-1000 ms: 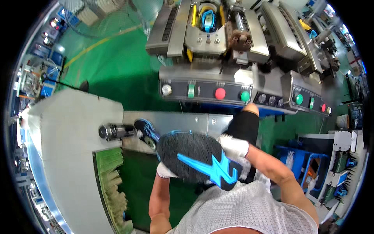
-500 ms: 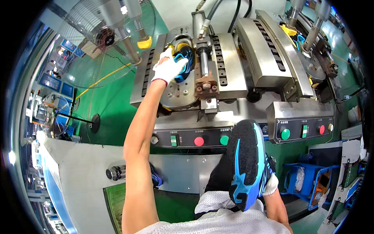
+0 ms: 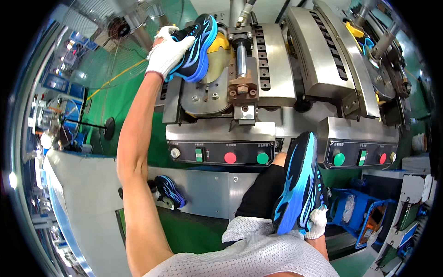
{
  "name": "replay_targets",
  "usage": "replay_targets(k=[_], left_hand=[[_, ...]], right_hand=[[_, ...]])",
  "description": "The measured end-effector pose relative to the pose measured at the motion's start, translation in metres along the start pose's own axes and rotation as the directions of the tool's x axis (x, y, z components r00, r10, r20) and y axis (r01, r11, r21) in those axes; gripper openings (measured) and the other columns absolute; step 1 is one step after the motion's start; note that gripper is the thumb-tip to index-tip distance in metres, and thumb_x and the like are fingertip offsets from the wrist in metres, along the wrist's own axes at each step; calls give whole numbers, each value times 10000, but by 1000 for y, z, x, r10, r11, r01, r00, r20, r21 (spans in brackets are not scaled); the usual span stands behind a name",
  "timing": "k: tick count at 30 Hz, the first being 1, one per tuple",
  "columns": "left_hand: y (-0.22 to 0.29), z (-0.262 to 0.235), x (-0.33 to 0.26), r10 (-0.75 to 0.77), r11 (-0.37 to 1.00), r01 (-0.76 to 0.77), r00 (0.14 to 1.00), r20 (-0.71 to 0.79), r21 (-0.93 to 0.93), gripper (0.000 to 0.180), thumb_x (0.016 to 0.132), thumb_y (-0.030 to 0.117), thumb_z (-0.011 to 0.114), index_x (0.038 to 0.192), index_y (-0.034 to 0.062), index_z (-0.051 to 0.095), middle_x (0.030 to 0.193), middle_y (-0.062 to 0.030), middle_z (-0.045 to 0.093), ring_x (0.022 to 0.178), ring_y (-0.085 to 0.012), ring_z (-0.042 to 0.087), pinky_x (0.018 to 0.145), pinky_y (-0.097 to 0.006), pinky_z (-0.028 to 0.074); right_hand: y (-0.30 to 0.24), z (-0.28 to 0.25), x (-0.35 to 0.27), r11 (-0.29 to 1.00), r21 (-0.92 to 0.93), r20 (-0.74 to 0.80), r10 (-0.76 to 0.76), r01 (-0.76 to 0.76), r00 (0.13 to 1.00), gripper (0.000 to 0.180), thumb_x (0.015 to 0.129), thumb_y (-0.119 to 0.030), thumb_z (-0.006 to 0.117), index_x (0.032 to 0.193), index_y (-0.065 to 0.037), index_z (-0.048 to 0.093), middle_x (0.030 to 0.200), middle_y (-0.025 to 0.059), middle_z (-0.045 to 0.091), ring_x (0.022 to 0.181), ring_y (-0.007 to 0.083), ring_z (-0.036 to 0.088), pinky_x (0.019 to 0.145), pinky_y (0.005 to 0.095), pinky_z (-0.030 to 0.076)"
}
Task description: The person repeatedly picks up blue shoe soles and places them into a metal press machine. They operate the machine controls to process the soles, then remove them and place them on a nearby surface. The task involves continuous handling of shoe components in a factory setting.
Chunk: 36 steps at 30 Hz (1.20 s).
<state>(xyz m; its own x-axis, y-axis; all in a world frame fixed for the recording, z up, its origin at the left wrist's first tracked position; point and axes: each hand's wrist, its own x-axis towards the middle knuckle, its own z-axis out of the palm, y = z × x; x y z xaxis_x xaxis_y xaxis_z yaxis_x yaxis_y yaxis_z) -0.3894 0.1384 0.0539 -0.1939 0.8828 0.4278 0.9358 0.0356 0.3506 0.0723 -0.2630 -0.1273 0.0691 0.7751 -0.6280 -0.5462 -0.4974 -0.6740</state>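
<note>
Toward the upper left, a wire-guarded fan [image 3: 119, 30] is showing behind the gloved left hand [image 3: 168, 53], whose fingers are gripping a black-and-blue running shoe [image 3: 198, 48]; that shoe is tilting above the left steel press [image 3: 205, 105], just beside its yellow pad [image 3: 219, 44]. Directly below, a loose sneaker [image 3: 170, 190] in similar colours is lying at the left end of a steel plate [image 3: 207, 196]. Above that plate, the control panel [image 3: 214, 154] is carrying a red button [image 3: 230, 158] and a green button [image 3: 262, 158]. Farther right, a second running shoe [image 3: 295, 182] is leaning steeply upward before the person's torso, and the gloved right hand [image 3: 317, 221] is holding it near its lower end, its fingers partly hiding from view. Beyond it, another control panel [image 3: 350, 156] is facing the person, and a blue cart [image 3: 341, 210] is standing below.
</note>
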Motion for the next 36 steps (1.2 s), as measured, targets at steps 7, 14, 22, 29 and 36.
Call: replay_targets(k=[7,14,22,29,36], left_hand=[[-47,-123,-250,39,955,-79,989,-144,-285,479,785,118,850,1185,2,613,1170,-149,657,1020,-244,668,945,-367,540],[-123,-95,-467,-264,932,278,960,91,-233,467,718,132,880,1095,20,626,1071,-149,641,965,-326,662,868,-417,551],[-165,-23,-546,-208,963,246,938,276,-112,486,741,230,887,1154,76,683,1214,-171,634,1073,-392,657,911,-500,557],[-180,-17,-555,-182,911,281,931,316,-302,470,783,95,865,1202,71,651,1370,-192,603,1288,-408,604,1067,-474,523],[-166,-15,-547,-217,894,328,913,346,-305,405,813,88,833,1193,77,692,1373,-194,602,1256,-423,608,1059,-483,517]], right_hand=[[-37,106,-5,990,-13,89,-141,143,986,109,993,-72,677,1010,-137,592,846,-47,610,743,59,610,768,259,545],[-97,300,55,902,-126,380,-340,412,860,238,958,-98,763,1175,-9,721,1032,83,764,855,166,745,758,340,627],[-151,504,283,583,-685,384,-223,438,896,500,840,-191,838,1269,34,713,1203,147,729,994,274,717,846,428,591],[-88,545,347,-510,-795,511,-273,328,815,572,864,-349,626,1342,-47,708,1414,202,668,1322,354,634,1112,395,506],[-88,535,341,-299,-906,404,-410,298,817,713,830,-455,679,1394,-21,655,1482,235,605,1365,360,600,1135,428,485]])
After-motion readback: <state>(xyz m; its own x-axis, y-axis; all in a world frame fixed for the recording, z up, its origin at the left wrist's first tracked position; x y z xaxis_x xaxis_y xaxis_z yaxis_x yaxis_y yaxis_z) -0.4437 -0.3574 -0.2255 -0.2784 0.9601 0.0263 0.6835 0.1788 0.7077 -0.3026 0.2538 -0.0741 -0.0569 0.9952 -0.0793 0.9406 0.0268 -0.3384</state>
